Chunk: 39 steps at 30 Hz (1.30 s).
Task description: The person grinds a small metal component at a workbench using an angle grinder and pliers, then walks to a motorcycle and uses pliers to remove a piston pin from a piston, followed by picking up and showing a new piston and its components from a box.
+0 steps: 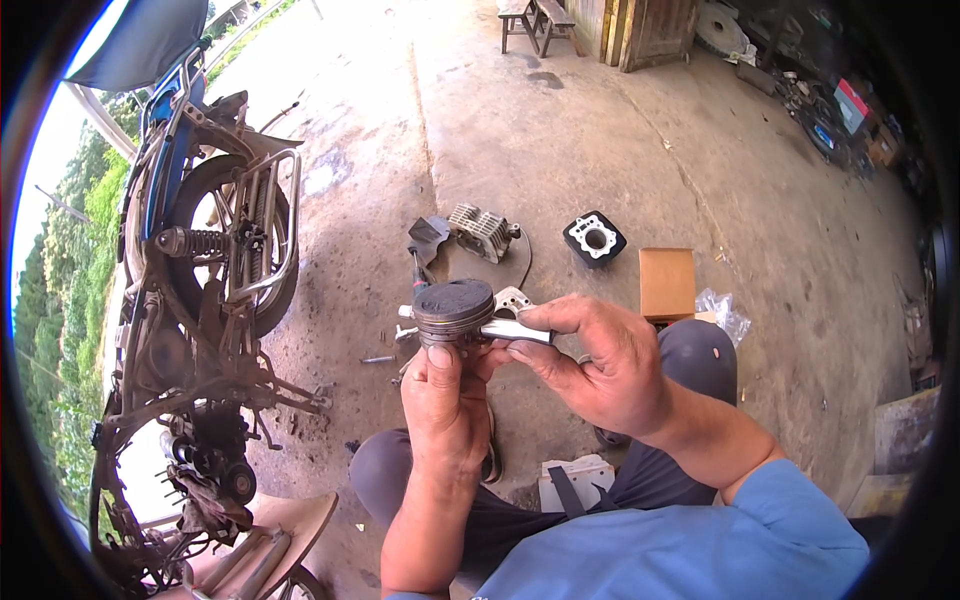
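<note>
My left hand [445, 400] grips a round metal piston [453, 312] from below; its top is black with soot. My right hand [600, 365] pinches a shiny steel pin [515, 331] that sticks out of the piston's right side. A short end of the pin shows on the piston's left side. Both hands are held above my knees, over the concrete floor.
A stripped motorcycle [205, 300] stands at the left. On the concrete lie a finned cylinder head [482, 232], a black cylinder block [595, 239], a cardboard box [667, 282], a plastic bag [722, 312] and a bolt [378, 359]. A wooden bench [535, 22] is far back.
</note>
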### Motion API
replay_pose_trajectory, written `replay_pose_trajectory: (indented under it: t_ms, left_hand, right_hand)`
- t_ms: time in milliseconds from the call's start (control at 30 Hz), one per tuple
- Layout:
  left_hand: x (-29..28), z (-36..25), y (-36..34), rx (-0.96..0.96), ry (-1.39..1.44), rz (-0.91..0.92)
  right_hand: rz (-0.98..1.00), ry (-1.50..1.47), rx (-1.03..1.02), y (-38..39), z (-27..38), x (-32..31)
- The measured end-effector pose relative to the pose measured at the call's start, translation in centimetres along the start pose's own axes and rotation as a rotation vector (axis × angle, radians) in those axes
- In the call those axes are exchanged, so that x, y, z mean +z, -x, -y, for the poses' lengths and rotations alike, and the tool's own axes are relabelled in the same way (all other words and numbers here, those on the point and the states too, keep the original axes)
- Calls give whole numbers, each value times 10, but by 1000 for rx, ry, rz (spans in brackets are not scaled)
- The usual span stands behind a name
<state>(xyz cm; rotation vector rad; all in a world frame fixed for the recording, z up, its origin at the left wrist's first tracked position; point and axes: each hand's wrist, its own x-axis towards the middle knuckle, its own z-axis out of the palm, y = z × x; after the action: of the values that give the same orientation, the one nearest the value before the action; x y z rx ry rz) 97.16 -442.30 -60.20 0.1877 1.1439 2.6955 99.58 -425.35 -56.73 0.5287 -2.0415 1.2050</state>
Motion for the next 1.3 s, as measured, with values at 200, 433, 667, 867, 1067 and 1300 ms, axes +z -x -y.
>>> replay_pose_trajectory:
  t_ms: [200,433,667,867,1067,1300]
  left_hand:
    - [-8,-2,-1,42,-21,27]
    - [-10,-3,-3,80,-65,51]
    - [-21,-4,-5,125,-131,166]
    - [-16,-8,-1,93,-147,160]
    - [-7,-6,-3,101,-73,110]
    - [-8,-3,0,95,-16,93]
  right_hand:
    - [20,-204,222,4,3,3]
    - [46,-229,245,4,1,2]
    - [31,-131,104,8,1,1]
    - [-7,-123,111,5,5,3]
    - [24,-117,142,6,1,0]
    - [-34,-19,12,3,-1,2]
